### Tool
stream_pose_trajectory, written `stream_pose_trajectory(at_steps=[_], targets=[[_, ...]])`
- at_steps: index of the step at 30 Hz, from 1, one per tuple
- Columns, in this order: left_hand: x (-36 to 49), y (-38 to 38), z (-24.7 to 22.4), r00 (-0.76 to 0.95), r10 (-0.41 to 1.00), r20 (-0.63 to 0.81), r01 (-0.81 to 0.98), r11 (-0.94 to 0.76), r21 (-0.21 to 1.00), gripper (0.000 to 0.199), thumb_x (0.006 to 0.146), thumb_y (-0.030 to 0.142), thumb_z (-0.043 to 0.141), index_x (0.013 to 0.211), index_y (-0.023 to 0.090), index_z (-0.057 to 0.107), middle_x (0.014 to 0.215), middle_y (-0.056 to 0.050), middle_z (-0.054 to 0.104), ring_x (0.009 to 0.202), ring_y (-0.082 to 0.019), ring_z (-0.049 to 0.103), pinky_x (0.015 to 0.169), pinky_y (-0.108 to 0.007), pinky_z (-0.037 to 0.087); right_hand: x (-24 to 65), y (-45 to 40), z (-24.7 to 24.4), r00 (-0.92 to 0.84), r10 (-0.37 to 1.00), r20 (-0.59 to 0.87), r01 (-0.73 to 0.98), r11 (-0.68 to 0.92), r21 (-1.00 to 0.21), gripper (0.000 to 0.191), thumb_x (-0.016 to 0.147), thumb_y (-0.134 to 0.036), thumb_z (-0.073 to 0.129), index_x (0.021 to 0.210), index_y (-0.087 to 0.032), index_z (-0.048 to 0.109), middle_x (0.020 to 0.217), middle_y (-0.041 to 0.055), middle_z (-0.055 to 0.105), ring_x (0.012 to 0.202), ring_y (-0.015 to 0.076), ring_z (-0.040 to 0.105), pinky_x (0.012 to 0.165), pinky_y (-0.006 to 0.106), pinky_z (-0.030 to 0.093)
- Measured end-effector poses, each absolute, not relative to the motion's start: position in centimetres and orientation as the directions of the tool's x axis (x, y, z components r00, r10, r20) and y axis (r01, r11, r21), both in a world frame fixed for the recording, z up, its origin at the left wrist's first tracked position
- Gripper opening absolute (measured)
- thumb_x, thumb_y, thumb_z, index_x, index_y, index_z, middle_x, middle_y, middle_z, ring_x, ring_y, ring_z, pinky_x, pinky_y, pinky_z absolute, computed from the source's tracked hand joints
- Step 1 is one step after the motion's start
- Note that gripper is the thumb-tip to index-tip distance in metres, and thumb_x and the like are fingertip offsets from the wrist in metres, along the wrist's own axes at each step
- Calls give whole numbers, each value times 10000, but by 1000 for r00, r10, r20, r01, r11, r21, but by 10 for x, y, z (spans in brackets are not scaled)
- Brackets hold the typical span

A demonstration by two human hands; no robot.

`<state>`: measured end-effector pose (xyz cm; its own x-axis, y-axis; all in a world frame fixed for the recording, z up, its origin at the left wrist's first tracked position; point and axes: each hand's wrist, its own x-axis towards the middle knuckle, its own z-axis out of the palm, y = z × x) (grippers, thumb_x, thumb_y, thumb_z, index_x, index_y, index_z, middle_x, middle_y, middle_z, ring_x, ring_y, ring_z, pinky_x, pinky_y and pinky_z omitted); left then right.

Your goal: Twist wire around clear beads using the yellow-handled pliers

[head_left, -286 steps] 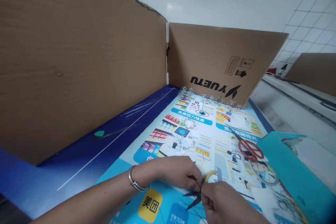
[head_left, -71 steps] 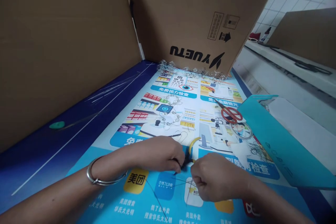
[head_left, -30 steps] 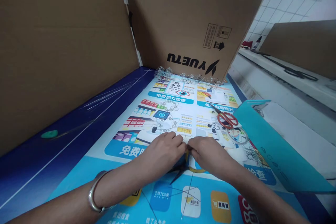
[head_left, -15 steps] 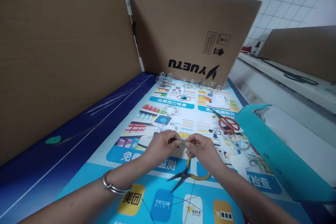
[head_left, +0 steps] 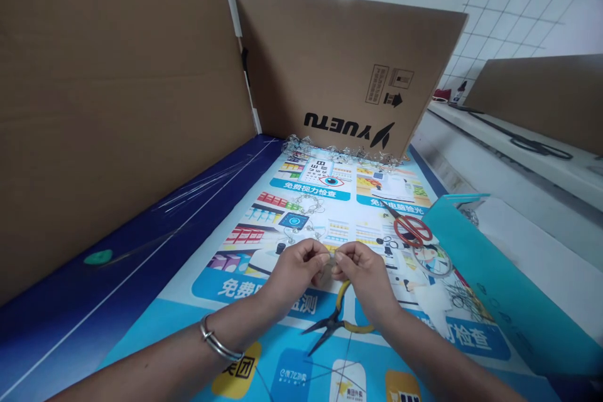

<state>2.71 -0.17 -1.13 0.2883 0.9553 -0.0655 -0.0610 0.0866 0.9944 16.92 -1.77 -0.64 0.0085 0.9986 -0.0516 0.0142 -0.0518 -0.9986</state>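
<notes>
My left hand and my right hand meet over the printed sheet with their fingertips almost touching. Both pinch what looks like a thin wire, mostly hidden by the fingers. Just below the right hand are pliers with yellow handles and dark, spread jaws pointing left. One handle runs up under that hand; whether a finger hooks it I cannot tell. Dark wire strands cross the sheet nearer to me. Beyond the hands sit looped wire pieces.
Red-handled scissors lie right of centre beside a wire coil and cut wires. A teal box stands at the right. Cardboard panels wall off the back and left. A green-ended tool lies left; clear wire ornaments line the back.
The fingertips of both hands have shifted slightly, and the hands sit a little lower in view. The camera has tilted a bit. The pliers stay in about the same place.
</notes>
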Motion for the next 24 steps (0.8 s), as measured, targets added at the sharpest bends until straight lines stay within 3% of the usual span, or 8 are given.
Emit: stream_pose_trajectory(at_steps=[16, 24], targets=[[32, 2, -28, 239, 967, -87, -121, 118, 986, 138, 775, 277, 565, 728, 153, 526, 592, 30, 544, 493, -78, 490, 491, -189, 417, 170, -16, -11, -18, 999, -39, 45, -38, -998, 223, 744, -372, 602, 742, -169, 511, 609, -21, 570, 564, 127, 575, 575, 272, 502], [26, 7, -21, 298, 946, -130, -27, 144, 989, 155, 761, 303, 561, 722, 161, 513, 558, 45, 504, 454, -76, 464, 454, -187, 393, 176, -10, -10, -76, 996, -50, 147, -38, -988, 192, 776, -364, 555, 769, -173, 541, 637, -15, 577, 593, 136, 577, 587, 278, 483]])
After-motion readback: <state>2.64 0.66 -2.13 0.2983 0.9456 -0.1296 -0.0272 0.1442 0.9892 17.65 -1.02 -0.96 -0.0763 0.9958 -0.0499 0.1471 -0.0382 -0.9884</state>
